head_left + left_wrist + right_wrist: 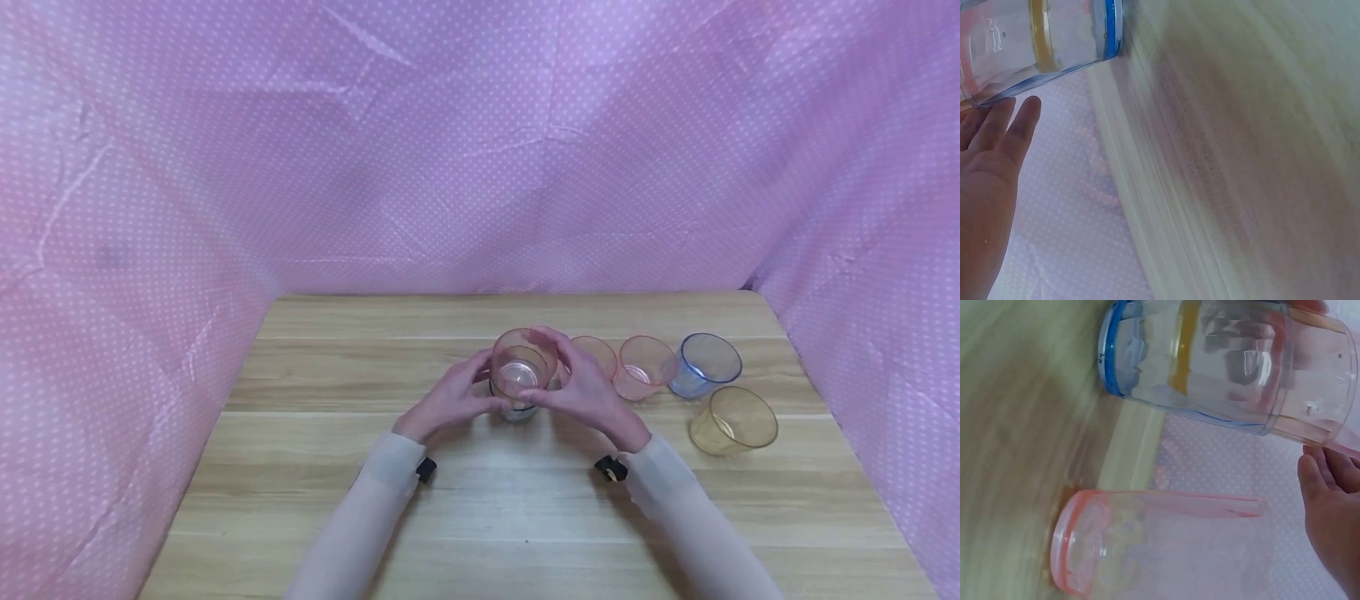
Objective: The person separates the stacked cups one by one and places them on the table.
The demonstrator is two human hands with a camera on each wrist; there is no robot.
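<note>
Between the two hands stands a nest of clear tinted cups. Its outer blue cup (1219,419) has its base on the table, and a yellow band from an inner yellow cup (1041,37) shows through the wall. A pink cup (517,343) sticks up out of the top, its lower part inside the others. My right hand (588,393) grips this pink cup near its rim, thumb in front and fingers behind. On the other side my left hand (456,398) holds the blue cup around its upper wall, fingertips against it in the left wrist view.
Just right of the nest, partly behind the right hand, is another pink cup (600,354). Further right stand a pink cup (645,367), a blue cup (708,367) and, nearer the front, a yellow cup (735,421). A dotted pink cloth (480,167) encloses the wooden table (480,517).
</note>
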